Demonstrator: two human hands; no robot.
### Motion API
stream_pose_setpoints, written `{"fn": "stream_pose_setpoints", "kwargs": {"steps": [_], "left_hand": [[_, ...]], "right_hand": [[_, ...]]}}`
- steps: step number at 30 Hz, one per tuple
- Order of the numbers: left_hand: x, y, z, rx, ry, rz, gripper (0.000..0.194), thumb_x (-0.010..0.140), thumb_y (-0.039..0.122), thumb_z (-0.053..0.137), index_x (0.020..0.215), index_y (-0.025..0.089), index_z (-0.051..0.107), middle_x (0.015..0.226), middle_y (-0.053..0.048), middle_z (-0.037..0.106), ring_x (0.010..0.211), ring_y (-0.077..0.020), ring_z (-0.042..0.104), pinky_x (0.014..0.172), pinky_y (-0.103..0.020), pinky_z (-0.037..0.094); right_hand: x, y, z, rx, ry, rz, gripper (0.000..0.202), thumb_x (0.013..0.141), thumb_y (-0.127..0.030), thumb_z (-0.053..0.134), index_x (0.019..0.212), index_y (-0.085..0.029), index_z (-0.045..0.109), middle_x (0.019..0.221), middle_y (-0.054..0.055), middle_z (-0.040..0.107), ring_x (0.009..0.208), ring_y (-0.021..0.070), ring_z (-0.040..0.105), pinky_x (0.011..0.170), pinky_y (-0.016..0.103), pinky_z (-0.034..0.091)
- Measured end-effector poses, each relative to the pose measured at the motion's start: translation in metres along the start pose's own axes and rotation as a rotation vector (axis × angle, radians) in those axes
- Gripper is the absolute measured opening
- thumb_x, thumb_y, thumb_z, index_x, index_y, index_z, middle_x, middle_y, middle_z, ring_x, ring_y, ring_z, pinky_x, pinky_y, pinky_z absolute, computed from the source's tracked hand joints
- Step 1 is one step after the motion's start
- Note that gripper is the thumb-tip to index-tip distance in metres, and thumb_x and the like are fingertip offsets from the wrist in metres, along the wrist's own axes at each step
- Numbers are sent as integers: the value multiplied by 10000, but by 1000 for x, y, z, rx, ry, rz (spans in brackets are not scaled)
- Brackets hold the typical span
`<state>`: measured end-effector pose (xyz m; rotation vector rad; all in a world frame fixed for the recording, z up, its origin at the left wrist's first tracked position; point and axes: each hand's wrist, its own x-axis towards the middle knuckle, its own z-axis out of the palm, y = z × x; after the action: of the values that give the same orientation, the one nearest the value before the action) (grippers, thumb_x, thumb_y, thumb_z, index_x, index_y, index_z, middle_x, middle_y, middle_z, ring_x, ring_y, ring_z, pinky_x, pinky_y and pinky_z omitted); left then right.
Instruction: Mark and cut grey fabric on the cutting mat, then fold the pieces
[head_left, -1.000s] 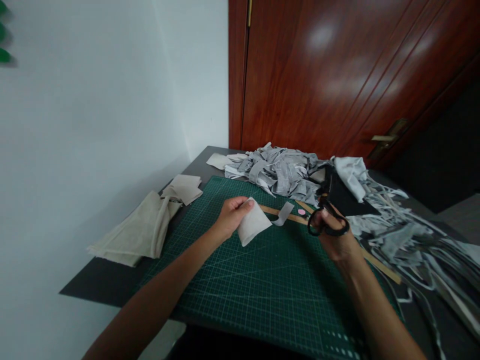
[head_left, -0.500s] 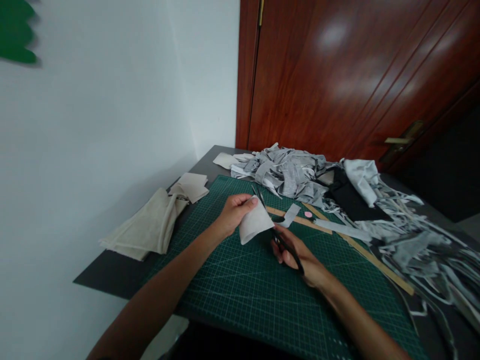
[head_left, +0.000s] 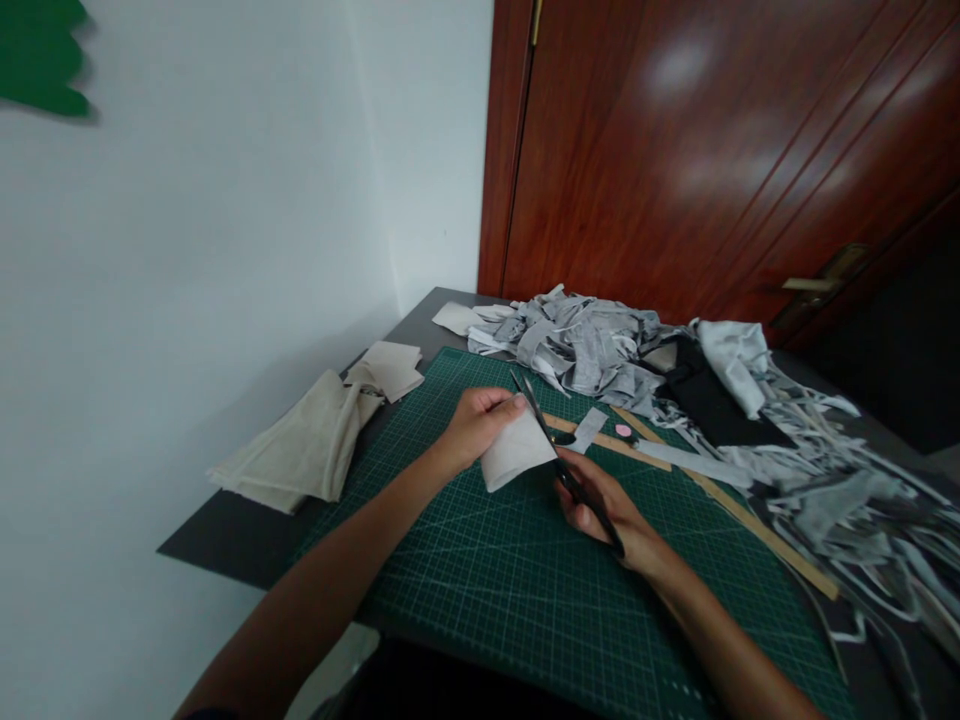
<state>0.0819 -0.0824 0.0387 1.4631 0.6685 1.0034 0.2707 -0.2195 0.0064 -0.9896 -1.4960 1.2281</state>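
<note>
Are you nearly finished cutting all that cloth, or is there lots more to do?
Some looks done: a pile of grey strips lies past the green mat, and a few cut squares sit beside it. Right now the left hand holds a pale cloth piece while the right hand works black scissors along its edge. Probably more left: folded beige cloth lies uncut.
</note>
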Motion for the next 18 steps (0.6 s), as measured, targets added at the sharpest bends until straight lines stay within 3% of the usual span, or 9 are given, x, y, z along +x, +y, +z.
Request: {"fn": "stream_pose_setpoints", "kwargs": {"steps": [8, 18], "left_hand": [[2, -3, -2, 25, -5, -32, 482, 729, 604, 734, 669, 133, 651, 565, 21, 540, 484, -81, 407, 471, -218, 260], [1, 0, -2, 46, -2, -29, 476, 739, 596, 716, 669, 130, 649, 558, 25, 531, 482, -79, 408, 465, -216, 261]], "right_hand": [[0, 11, -3, -40, 1, -56, 766, 856, -618, 678, 1466, -204, 465, 749, -28, 419, 614, 121, 325, 535, 240, 270], [0, 10, -5, -83, 22, -15, 801, 831, -636, 693, 1464, -185, 497, 740, -25, 427, 597, 112, 329, 521, 232, 289]]}}
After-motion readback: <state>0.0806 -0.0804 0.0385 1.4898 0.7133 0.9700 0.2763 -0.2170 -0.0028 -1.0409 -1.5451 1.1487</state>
